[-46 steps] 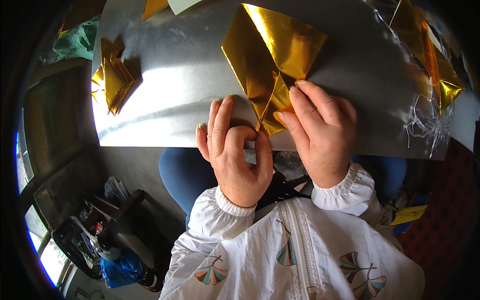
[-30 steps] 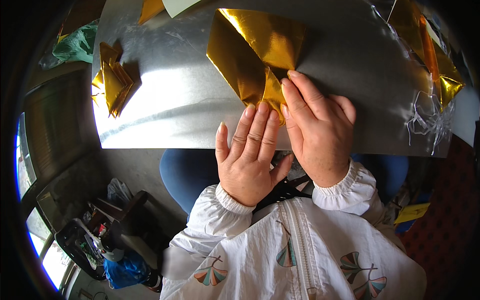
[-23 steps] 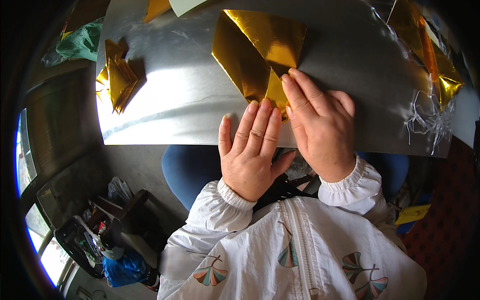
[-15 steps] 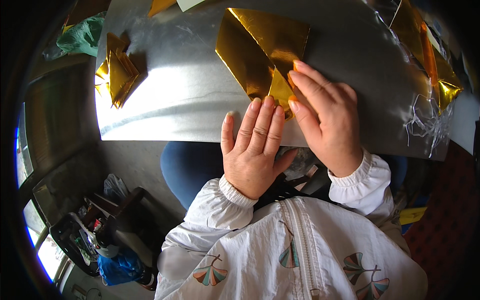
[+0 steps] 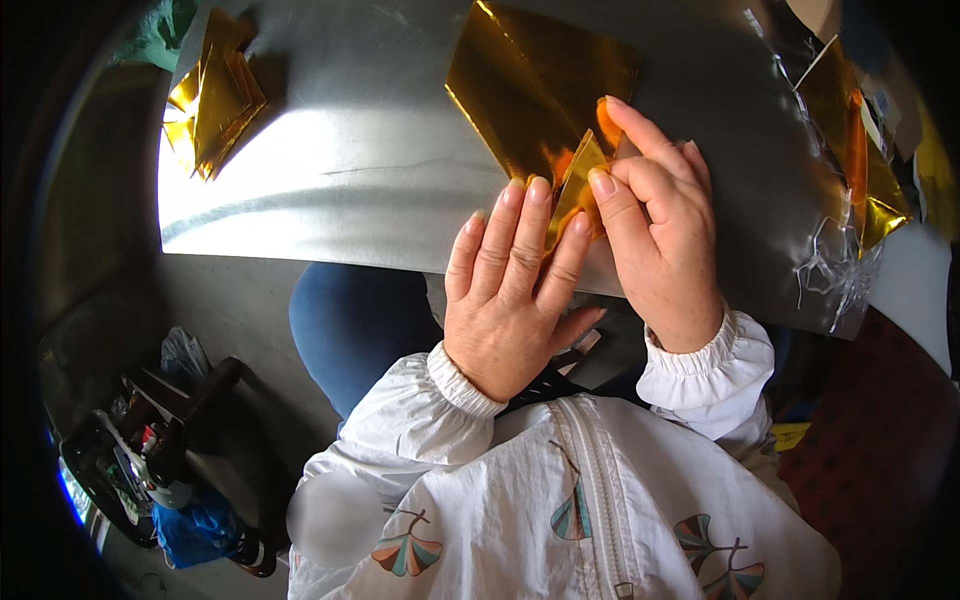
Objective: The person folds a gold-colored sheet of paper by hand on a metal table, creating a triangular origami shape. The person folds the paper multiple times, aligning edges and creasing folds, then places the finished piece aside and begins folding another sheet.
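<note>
Far left: green plastic bag (image 5: 157, 38) past the tabletop (image 5: 345, 185) edge; blue bag (image 5: 197, 527) down below, off the work surface. Next, a stack of folded gold pieces (image 5: 225, 95), on the tabletop's left part, well apart from both hands, likely put there to keep the middle free for handling. Left hand (image 5: 510, 290) comes next: fingers extended, slightly spread, gripping nothing. Tips rest on the near end of the gold foil sheet (image 5: 535, 85), index finger against its small raised flap (image 5: 579, 180); looks like it's there to pin the sheet so it can't slide on the smooth metal. The sheet lies around the middle of the tabletop, narrow end toward the person, wide end pointing away, which puts the folded part within reach of both hands. Right hand (image 5: 662, 240): thumb and index finger pinched nearly together on the flap, middle finger stretched out with its tip at the sheet's right side, probably for steadying. What the fingertips do underneath can't be told. Far right: more gold foil (image 5: 833, 110), with clear plastic strands (image 5: 845, 265) at its near end, both apart from the hands.
</note>
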